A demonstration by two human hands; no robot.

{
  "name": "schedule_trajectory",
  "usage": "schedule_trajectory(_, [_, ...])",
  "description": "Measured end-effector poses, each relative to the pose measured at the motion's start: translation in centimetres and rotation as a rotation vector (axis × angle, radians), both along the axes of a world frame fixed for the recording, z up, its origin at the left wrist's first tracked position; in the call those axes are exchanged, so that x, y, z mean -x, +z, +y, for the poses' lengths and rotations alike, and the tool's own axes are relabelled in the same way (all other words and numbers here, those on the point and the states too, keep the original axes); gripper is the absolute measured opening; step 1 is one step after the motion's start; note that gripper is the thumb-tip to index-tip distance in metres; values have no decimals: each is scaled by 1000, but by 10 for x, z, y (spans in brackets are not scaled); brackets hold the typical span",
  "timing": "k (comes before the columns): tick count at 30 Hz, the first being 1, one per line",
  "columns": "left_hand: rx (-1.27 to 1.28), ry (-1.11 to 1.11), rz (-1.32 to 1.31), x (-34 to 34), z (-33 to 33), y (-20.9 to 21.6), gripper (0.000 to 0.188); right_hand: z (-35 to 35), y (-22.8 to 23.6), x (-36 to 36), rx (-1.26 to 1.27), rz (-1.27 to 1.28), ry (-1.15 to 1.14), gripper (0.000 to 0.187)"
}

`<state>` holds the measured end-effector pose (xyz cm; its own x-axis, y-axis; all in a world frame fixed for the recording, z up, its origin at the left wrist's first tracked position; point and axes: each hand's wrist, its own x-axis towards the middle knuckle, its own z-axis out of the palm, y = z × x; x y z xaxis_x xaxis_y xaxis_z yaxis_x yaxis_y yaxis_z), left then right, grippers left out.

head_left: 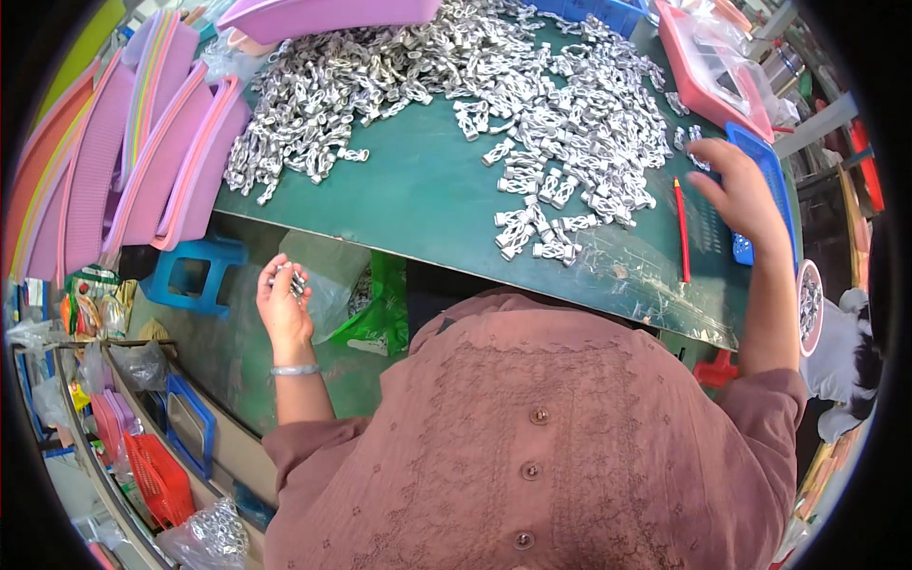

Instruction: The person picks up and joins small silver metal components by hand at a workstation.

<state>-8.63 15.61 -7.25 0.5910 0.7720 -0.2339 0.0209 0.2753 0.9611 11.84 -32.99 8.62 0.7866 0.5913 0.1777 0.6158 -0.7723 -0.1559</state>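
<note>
Off the table's front edge, my left hand (285, 309) is closed around a few small silver metal pieces (296, 283), which show between its fingers. On the right, my right hand (746, 195) hovers by the blue plastic basket (788, 204), thumb and fingers apart. A few silver pieces (698, 135) lie just past its fingertips. A big spread of the same looped silver pieces (608, 114) covers the far half of the green table (427, 190). Left of my right hand lies a red pencil-like stick (682, 233).
Pink and purple trays (171, 161) stand stacked at the left, with another purple tray (323, 14) at the far edge. A pink tray (708, 71) holds clear plastic at the far right. Below on the left are a blue stool (195, 275) and a green bag (380, 309).
</note>
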Motion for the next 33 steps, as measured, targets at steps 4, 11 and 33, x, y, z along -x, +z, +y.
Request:
schedule_trajectory(4, [109, 43, 248, 3, 34, -64, 30, 56, -21, -12, 0, -54, 230, 27])
schedule_trajectory(11, [-297, 61, 246, -15, 14, -79, 41, 125, -47, 15, -62, 55, 525, 17])
schedule_trajectory(33, [-570, -887, -477, -93, -189, 69, 31, 127, -85, 48, -1026, 1117, 174, 12])
